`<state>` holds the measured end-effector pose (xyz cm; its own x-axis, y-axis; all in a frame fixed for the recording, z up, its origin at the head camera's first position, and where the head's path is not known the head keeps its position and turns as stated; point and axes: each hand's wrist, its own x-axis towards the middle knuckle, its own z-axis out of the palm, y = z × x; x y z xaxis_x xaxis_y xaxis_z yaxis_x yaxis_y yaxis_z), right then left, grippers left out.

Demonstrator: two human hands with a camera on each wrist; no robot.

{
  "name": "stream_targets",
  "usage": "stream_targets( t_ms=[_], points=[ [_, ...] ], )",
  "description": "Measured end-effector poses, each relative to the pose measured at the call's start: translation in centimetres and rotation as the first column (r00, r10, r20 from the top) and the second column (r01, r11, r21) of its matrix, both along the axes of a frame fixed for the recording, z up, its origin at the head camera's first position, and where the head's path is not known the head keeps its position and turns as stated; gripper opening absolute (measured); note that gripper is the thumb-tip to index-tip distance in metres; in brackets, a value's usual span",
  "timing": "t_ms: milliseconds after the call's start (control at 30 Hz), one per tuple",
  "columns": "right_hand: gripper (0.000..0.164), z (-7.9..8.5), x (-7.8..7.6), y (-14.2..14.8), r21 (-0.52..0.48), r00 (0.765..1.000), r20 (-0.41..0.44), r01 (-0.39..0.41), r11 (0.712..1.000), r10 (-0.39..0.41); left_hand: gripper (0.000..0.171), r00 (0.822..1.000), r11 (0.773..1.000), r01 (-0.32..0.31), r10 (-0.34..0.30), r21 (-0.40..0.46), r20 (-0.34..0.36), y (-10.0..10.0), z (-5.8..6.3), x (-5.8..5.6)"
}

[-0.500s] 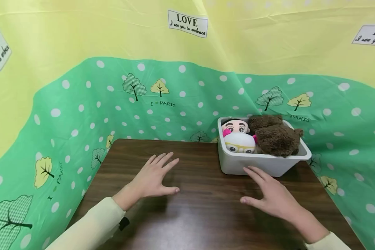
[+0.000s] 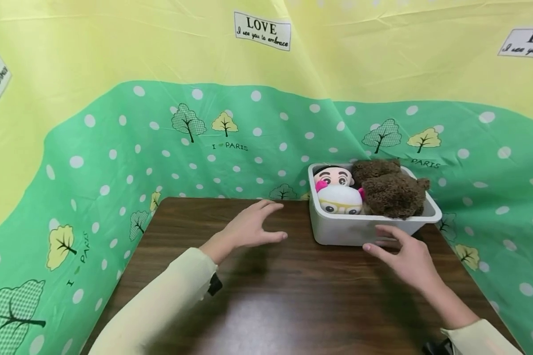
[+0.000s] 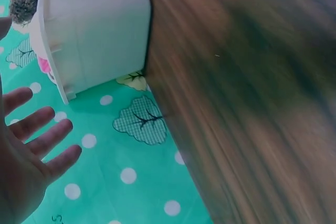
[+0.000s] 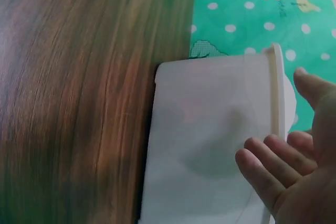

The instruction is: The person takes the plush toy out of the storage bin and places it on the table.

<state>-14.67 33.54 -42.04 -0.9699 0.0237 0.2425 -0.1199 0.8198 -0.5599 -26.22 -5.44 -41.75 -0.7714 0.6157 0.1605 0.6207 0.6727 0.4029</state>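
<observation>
A light grey plastic bin (image 2: 360, 232) stands at the back right of the table. Inside it are a brown furry plush (image 2: 395, 192), a white plush with a yellow band and pink bits (image 2: 339, 197), and a plush with a pale face and dark brows (image 2: 335, 176). My left hand (image 2: 248, 229) is held over the table, left of the bin and apart from it, fingers spread, holding nothing. In front of the bin my right hand (image 2: 410, 259) hovers with fingers apart and nothing in them; the right wrist view shows its fingers near the bin's front wall (image 4: 205, 129).
The brown wood-grain table (image 2: 266, 296) stretches left and in front of the bin. A green and yellow printed cloth (image 2: 231, 162) hangs behind the table and along both sides, close behind the bin.
My left hand has moved right and slightly away from me, towards the bin. My right hand has shifted a little to the right, its fingers slightly more bent. Bin and plush toys stay put.
</observation>
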Motion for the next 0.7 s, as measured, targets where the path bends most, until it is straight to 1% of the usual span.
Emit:
stream_targets(
  t_ms=[100,167,233,267,333,367,400,500,600,633,700],
  points=[
    [0.064,0.0,-0.1,0.6,-0.13,0.998,0.04,0.054,0.99,-0.049,0.084,0.998,0.998,0.003,-0.006,0.057,0.056,1.5,0.6,-1.1],
    [0.064,0.0,-0.1,1.0,-0.225,0.994,0.072,0.096,0.97,-0.082,0.081,0.996,0.996,0.015,-0.022,0.091,0.081,2.6,1.2,-1.8],
    [0.066,0.0,-0.3,1.5,-0.323,0.987,0.115,0.14,0.936,-0.108,0.078,0.994,0.993,0.028,-0.04,0.118,0.098,3.6,1.8,-2.6],
    [0.067,0.0,-0.5,1.7,-0.371,0.984,0.137,0.161,0.915,-0.118,0.077,0.993,0.991,0.029,-0.043,0.128,0.106,4.1,2.2,-3.0],
    [0.066,-0.1,-0.8,2.1,-0.474,0.973,0.186,0.21,0.855,-0.136,0.074,0.992,0.989,0.026,-0.043,0.143,0.119,5.1,2.8,-3.8],
    [0.062,-0.2,-1.0,2.2,-0.537,0.969,0.207,0.228,0.812,-0.135,0.073,0.991,0.989,0.024,-0.043,0.149,0.127,5.6,3.1,-4.2],
    [0.058,-0.2,-1.2,2.4,-0.598,0.965,0.227,0.247,0.762,-0.135,0.072,0.99,0.987,0.023,-0.044,0.157,0.133,6.1,3.3,-4.6],
    [0.048,-0.4,-1.6,2.7,-0.751,0.958,0.263,0.276,0.6,-0.111,0.067,0.987,0.984,0.009,-0.038,0.18,0.157,7.4,4.0,-5.6],
    [0.04,-0.5,-1.8,3.1,-0.85,0.959,0.274,0.276,0.448,-0.072,0.065,0.984,0.981,-0.006,-0.029,0.192,0.177,8.5,4.5,-6.3],
    [0.038,-0.5,-1.9,3.2,-0.872,0.959,0.277,0.278,0.402,-0.063,0.065,0.982,0.982,-0.013,-0.023,0.19,0.186,8.9,4.6,-6.4],
    [0.031,-0.6,-2.0,3.4,-0.903,0.958,0.283,0.285,0.321,-0.053,0.065,0.979,0.982,-0.022,-0.016,0.186,0.203,9.6,4.8,-6.6]
  ],
)
